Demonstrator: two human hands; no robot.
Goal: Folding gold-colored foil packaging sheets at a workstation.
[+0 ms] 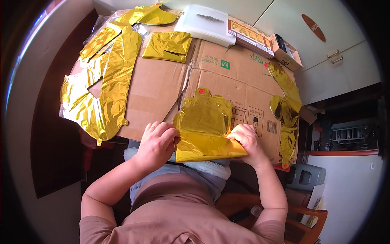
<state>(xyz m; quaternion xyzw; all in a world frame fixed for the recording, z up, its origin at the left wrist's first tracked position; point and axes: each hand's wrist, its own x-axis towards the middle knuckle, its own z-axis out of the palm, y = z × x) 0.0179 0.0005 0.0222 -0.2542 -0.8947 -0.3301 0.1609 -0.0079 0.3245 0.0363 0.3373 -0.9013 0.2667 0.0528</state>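
Observation:
A gold foil balloon (pixel 202 118), flat and partly folded, lies at the near edge of the cardboard in front of me. Its far part has a scalloped outline with a small red spot on the top tab. The near part is doubled over into a straight-edged flap. My left hand (pixel 156 143) pinches the flap's left end between thumb and fingers. At the other end, my right hand (pixel 247 143) grips the foil with its fingers curled. The flap hangs slightly past the cardboard's edge, above my lap.
Flattened cardboard (pixel 158 89) covers the table. A large flat gold balloon (pixel 115 81) spreads over the left side, and a folded gold foil packet (pixel 167 45) lies near the back. Another gold balloon (pixel 287 122) runs along the right edge. A white box (pixel 203 26) and an open carton (pixel 286 53) stand behind.

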